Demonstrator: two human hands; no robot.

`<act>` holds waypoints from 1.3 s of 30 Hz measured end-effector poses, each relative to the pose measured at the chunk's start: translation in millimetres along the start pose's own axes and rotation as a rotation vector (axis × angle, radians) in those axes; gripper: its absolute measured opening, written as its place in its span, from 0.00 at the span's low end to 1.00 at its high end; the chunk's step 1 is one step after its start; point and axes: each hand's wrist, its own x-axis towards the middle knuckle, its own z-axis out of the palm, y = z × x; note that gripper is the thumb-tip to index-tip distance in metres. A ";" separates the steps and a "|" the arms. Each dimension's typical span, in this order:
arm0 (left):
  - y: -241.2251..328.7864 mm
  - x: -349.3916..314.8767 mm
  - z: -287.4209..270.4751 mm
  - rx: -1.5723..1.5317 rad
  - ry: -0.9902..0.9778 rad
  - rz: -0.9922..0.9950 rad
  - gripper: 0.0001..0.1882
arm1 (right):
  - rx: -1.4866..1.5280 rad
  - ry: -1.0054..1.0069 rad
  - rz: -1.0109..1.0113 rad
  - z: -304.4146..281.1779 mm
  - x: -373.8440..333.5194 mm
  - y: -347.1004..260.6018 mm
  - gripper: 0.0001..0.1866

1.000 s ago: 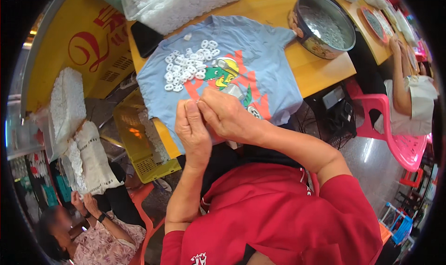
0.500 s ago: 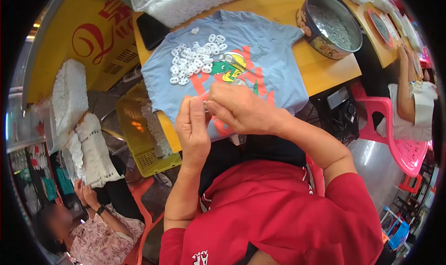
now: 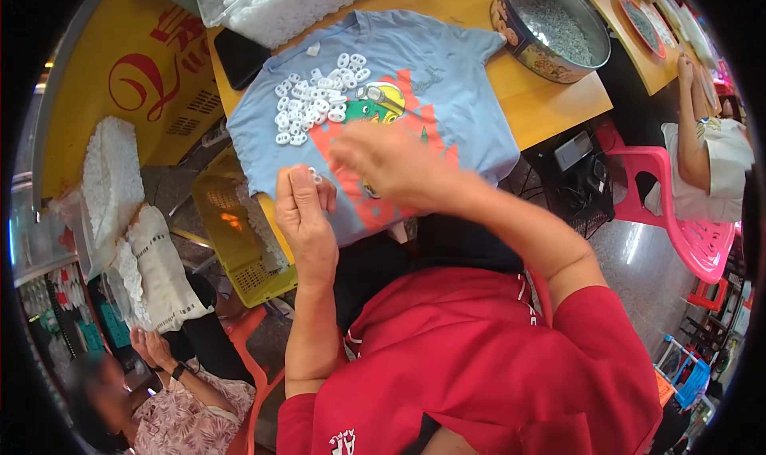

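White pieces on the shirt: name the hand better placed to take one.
Probably the right hand, nearer the pile, while the left hand holds a small white piece. Blur hides whether the right is empty.

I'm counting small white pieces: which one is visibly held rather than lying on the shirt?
The white piece pinched at the tip of the left hand; the clustered white pieces lie loose on the blue shirt.

At my left I can see a big yellow panel [image 3: 120, 40] with red writing, and lower an orange-red chair [image 3: 257, 375]. The wooden counter [image 3: 554, 114] is before me. To the right, one pink chair [image 3: 696, 244] stands on grey floor [image 3: 626, 275], which reflects a white streak of light.
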 end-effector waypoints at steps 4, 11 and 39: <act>8.2 5.1 -15.1 0.068 0.094 0.096 0.12 | -0.083 0.023 0.189 -55.3 -1.4 -1.9 0.07; 6.8 2.1 -23.9 -0.010 0.128 0.083 0.11 | -0.465 -0.154 -0.042 -51.4 -31.6 -5.5 0.06; 14.3 -2.1 -11.4 -0.376 -0.020 -0.252 0.14 | 0.497 0.049 0.344 -0.4 -9.1 -30.4 0.14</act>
